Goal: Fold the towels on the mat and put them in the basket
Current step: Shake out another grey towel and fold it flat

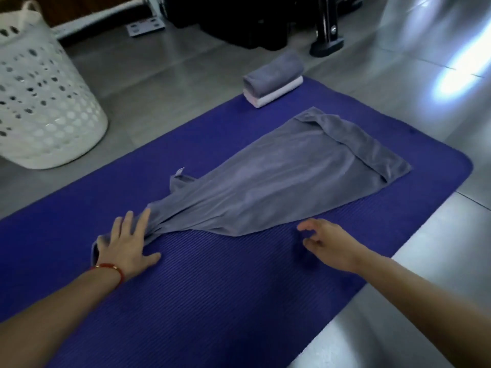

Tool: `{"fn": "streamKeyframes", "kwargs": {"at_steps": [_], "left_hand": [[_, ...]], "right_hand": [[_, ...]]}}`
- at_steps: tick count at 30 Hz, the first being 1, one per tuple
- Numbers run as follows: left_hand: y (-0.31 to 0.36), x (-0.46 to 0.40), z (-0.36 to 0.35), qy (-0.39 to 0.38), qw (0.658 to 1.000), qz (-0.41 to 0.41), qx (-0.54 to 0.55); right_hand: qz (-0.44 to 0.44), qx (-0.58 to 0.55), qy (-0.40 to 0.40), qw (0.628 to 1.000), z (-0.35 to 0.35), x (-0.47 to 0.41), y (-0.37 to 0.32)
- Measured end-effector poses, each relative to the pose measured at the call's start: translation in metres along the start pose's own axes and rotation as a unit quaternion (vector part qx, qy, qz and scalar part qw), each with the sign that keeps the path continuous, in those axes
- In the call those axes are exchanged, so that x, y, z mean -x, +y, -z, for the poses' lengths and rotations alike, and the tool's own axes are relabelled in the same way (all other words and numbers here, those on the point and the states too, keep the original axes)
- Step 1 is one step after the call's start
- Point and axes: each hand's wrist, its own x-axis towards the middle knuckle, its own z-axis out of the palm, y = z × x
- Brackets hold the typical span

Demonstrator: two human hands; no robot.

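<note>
A grey towel [287, 176] lies spread on the blue mat [212, 288], wide at its far right end and bunched to a narrow point at its near left end. My left hand [127, 243] presses flat on that bunched end, fingers straight. Just off the towel's near edge, my right hand [329, 243] hovers over the mat with loosely curled fingers that hold nothing. At the mat's far edge lies a folded grey towel [276, 67] on top of a folded white towel [276, 92]. The white perforated basket [42, 102] stands on the floor at the left.
Grey tiled floor [159, 83] surrounds the mat. A black stand base [328, 43] and dark equipment sit at the back. A bathroom scale [144, 26] lies on the floor beyond the basket. Bright light glares on the tiles at right.
</note>
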Motion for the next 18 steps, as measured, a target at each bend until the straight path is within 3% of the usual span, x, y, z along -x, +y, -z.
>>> {"fn": "streamKeyframes", "kwargs": {"at_steps": [2, 5, 8, 11, 14, 18], "left_hand": [[-0.042, 0.014, -0.022, -0.024, 0.991, 0.079, 0.1], [-0.064, 0.016, -0.037, -0.025, 0.949, 0.124, 0.29], [-0.048, 0.02, -0.039, 0.008, 0.95, 0.149, 0.273], [-0.042, 0.025, -0.028, -0.012, 0.964, 0.182, 0.193], [-0.044, 0.033, -0.02, -0.014, 0.977, 0.128, 0.168], [-0.035, 0.065, 0.005, 0.073, 0.954, 0.027, 0.29]], "right_hand": [[0.027, 0.021, -0.012, 0.999, -0.004, 0.0, -0.016], [0.086, 0.066, -0.024, 0.994, -0.018, -0.001, -0.047], [0.151, 0.098, -0.036, 0.983, -0.038, 0.003, -0.077], [0.209, 0.134, -0.067, 0.966, -0.056, 0.022, -0.105], [0.259, 0.183, -0.105, 0.943, -0.065, 0.047, -0.125], [0.28, 0.236, -0.126, 0.922, -0.059, 0.071, -0.146]]}}
